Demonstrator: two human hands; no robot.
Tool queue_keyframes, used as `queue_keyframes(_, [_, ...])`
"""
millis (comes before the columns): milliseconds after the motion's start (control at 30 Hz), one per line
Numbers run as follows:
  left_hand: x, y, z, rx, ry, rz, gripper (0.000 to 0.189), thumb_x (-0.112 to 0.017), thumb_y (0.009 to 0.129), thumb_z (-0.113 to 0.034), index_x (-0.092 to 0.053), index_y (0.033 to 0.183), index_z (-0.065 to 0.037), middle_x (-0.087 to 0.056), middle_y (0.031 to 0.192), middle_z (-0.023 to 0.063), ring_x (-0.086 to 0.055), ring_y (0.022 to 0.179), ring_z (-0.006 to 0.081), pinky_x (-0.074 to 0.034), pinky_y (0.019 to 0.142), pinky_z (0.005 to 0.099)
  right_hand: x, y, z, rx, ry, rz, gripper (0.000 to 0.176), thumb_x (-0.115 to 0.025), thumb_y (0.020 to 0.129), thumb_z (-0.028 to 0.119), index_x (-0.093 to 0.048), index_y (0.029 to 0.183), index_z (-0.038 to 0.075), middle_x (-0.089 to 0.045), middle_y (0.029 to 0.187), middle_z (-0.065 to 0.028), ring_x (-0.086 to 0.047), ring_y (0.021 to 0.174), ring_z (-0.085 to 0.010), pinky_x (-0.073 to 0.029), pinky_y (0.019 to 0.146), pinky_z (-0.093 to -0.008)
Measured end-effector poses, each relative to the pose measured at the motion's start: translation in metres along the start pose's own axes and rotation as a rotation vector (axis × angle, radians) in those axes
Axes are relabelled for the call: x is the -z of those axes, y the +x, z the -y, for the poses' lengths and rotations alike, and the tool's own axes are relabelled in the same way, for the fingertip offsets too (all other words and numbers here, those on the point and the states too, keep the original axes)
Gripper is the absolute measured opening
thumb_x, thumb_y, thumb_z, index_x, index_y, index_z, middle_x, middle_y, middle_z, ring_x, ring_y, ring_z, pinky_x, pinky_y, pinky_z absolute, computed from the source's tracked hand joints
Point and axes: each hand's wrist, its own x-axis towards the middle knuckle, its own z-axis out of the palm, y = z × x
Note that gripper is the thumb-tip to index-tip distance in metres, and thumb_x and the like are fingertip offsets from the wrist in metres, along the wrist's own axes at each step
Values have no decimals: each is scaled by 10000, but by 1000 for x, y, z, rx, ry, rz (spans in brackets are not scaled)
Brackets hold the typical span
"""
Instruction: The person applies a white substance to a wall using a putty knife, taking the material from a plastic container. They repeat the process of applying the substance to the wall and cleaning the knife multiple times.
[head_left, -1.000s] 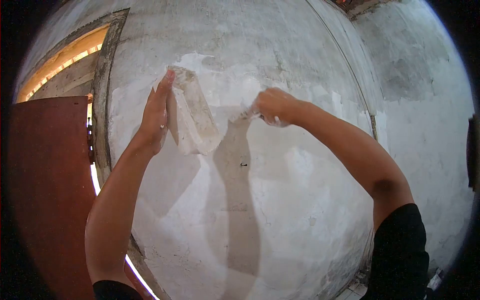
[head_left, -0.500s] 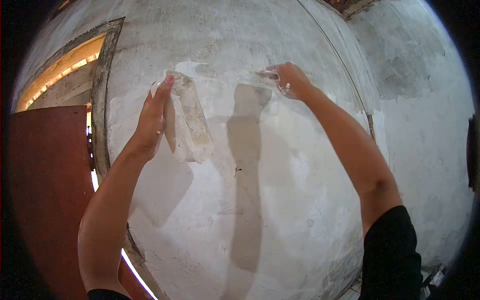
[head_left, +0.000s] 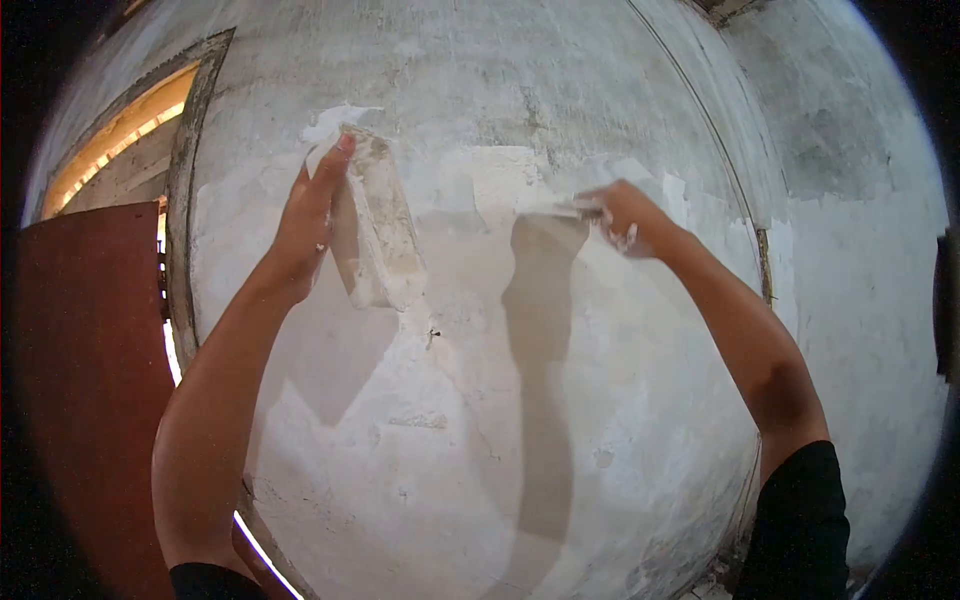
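My left hand (head_left: 308,225) grips a long, narrow mud pan (head_left: 388,225), its sides smeared with dried whitish plaster. The pan is tilted, and its inside is mostly hidden from me. My right hand (head_left: 640,222) is closed around a putty knife (head_left: 570,209) whose thin blade points left against the grey-white wall (head_left: 650,390). White paste clings to the fingers of both hands. A pale patch of putty (head_left: 505,172) lies on the wall just up and left of the blade. Another bright white smear (head_left: 340,120) shows above the pan.
A small nail or hook (head_left: 433,335) sticks out of the wall below the pan. On the left stand a reddish-brown door (head_left: 90,400) and its rough frame (head_left: 190,170). A thin cable (head_left: 690,95) runs down the wall toward the corner on the right.
The putty knife in my right hand has moved right and down along the wall, and the pale patch shows where it was. The view has turned slightly right; my left hand still holds the pan.
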Motion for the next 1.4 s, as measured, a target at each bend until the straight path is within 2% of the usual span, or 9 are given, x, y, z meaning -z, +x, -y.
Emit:
queue_keyframes(167, [-19, 5, 0, 11, 42, -11, 784, -536, 840, -629, -372, 1348, -55, -476, 1274, 119, -439, 1202, 231, -286, 1061, 368, -16, 81, -68, 54, 105, -612, 357, -549, 733, -32, -675, 1046, 86, -633, 744, -109, -597, 694, -213, -467, 634, -330])
queue_keyframes(267, [-26, 4, -5, 26, 52, 2, 751, -531, 854, -615, -388, 1333, -54, -494, 1248, 110, -440, 1202, 221, -292, 1057, 366, -24, 121, -52, -333, 228, -885, 274, -574, 767, -1, -659, 1018, 67, -619, 805, -100, -571, 732, -228, -444, 619, -299])
queue_keyframes(367, [-18, 8, -4, -26, 51, 25, 737, -528, 860, -611, -400, 1322, -51, -501, 1237, 116, -453, 1192, 221, -304, 1052, 357, -11, 152, -49, -539, 397, -557, 216, -610, 778, 27, -633, 991, 56, -584, 840, -92, -551, 762, -223, -461, 652, -315])
queue_keyframes(433, [-15, 6, -1, -47, 45, 33, 737, -528, 860, -612, -404, 1317, -48, -500, 1239, 122, -463, 1185, 224, -314, 1048, 355, -14, 191, -71, 8, -921, 14, 257, -712, 739, 201, -671, 899, 5, -657, 1003, -220, -634, 939, -362, -516, 773, -414])
queue_keyframes(467, [-13, 4, -4, -31, 60, 17, 747, -517, 862, -620, -402, 1322, -42, -497, 1254, 127, -470, 1183, 228, -323, 1045, 357, -18, 186, -72, 9, -924, 21, 257, -712, 739, 201, -671, 899, 5, -657, 1003, -220, -634, 939, -362, -516, 773, -414])
queue_keyframes(533, [-9, 4, -4, -15, 72, 0, 756, -505, 865, -627, -401, 1326, -36, -493, 1269, 133, -477, 1182, 233, -332, 1042, 359, -3, 142, -15, -128, 210, -470, 269, -703, 737, 178, -676, 943, 7, -655, 1022, -216, -637, 957, -345, -524, 782, -417])
queue_keyframes(633, [-3, 5, 0, -11, 31, -27, 790, -479, 865, -648, -387, 1345, -27, -474, 1311, 150, -471, 1206, 250, -338, 1044, 375, -11, 150, 12, 222, -114, -536, 114, -648, 736, 70, -640, 826, 0, -621, 814, -203, -612, 780, -336, -492, 671, -392])
queue_keyframes(1033, [-25, 15, 10, -233, -157, -116, 778, -397, 921, -602, -234, 1464, -70, -390, 1417, 140, -416, 1288, 267, -314, 1083, 384, 2, 106, 31, 644, -247, -140, 174, -628, 734, 34, -692, 895, 47, -664, 877, -174, -634, 898, -346, -513, 744, -422])
queue_keyframes(1400, [-37, 29, -9, -240, -209, -108, 842, -408, 906, -620, -142, 1497, -83, -292, 1483, 119, -343, 1342, 249, -291, 1099, 378, -3, 42, 34, 472, -189, 267, 426, -539, 711, -61, -694, 1073, 101, -679, 880, -183, -640, 850, -343, -501, 747, -416])
